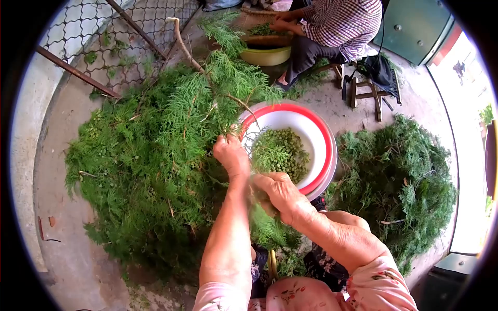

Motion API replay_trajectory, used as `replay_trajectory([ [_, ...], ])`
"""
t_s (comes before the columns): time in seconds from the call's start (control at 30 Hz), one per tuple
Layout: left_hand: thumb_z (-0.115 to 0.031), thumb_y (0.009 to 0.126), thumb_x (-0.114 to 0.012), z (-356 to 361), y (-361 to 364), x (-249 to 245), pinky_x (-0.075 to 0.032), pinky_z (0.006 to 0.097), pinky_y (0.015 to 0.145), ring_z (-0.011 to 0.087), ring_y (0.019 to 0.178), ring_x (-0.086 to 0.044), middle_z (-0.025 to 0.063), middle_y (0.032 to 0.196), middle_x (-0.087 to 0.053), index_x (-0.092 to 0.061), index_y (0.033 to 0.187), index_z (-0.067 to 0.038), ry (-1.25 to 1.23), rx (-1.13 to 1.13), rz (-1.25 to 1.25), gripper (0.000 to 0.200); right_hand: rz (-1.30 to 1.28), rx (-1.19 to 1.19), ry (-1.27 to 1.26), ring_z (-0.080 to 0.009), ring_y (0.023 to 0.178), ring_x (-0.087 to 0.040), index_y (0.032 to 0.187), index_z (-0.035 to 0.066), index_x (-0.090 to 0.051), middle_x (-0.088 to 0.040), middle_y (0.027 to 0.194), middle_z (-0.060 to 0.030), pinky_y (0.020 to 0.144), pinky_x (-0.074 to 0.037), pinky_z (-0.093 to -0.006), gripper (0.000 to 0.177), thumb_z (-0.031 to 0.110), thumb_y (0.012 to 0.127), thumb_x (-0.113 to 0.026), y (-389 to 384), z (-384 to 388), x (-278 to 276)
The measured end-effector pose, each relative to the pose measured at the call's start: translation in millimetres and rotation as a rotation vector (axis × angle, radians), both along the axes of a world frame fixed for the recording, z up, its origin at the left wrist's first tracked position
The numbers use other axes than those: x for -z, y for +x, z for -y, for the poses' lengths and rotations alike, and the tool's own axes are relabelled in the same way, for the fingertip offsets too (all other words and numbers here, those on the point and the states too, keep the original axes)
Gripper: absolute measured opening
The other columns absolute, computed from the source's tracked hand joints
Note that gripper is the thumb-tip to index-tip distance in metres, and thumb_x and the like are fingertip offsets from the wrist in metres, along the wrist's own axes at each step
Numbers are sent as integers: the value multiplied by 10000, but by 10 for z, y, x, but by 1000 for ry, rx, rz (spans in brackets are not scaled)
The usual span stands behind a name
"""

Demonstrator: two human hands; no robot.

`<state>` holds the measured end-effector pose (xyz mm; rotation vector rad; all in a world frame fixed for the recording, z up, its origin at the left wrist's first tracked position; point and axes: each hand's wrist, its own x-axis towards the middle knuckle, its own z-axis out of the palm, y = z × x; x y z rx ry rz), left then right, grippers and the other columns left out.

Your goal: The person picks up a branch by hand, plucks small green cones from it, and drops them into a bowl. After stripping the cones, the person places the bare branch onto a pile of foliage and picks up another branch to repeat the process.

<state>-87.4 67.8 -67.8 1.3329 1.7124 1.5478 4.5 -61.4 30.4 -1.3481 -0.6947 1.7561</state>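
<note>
My left hand (232,155) is closed on a leafy green branch (192,62), whose bare woody end sticks up at the upper left. Just below and to the right, my right hand (282,194) has its fingers curled together around feathery green sprigs (270,223); some blur hides its fingertips. Both hands are by the left side of a white basin with a red rim (324,124). Small round green cones (290,153) lie in the basin, along with a leafy sprig over their left part.
Large heaps of green branches lie left (155,176) and right (397,181). A person (337,31) sits at the top beside a yellow-green basin (265,56). A wooden stool (371,93) stands at the upper right, wire mesh (111,41) at the upper left.
</note>
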Motion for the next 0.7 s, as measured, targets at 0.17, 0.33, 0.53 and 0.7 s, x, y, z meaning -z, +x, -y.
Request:
replay_trajectory([
  [0.17,-109,867,-561,7,-75,-227,-360,326,437,167,447,-406,67,509,-480,-523,637,28,-45,-3,26,270,-59,-16,-103,-102,395,-358,815,7,-536,-436,565,-28,352,-254,-259,274,256,911,-472,-5,194,-117],
  [0.33,-143,878,-582,103,-30,-438,-355,298,429,126,455,-405,55,505,-475,-514,620,25,32,-9,74,315,-194,-59,-158,-101,401,-354,807,19,-513,-410,531,-31,364,-271,-254,235,231,901,-472,54,202,-215],
  [0.53,-148,861,-614,109,-55,-341,-350,284,422,110,461,-415,48,546,-543,-621,766,45,2,-10,220,216,-169,-92,-200,-115,400,-367,766,23,-511,-417,531,-43,371,-294,-259,251,241,887,-485,107,243,-324],
  [0.7,-202,840,-653,122,-41,-347,-280,279,399,88,442,-334,-26,509,-400,-408,528,-67,-55,-5,325,418,-192,-95,-235,-111,406,-377,783,27,-509,-433,559,-51,365,-286,-249,244,249,886,-515,107,307,-372],
])
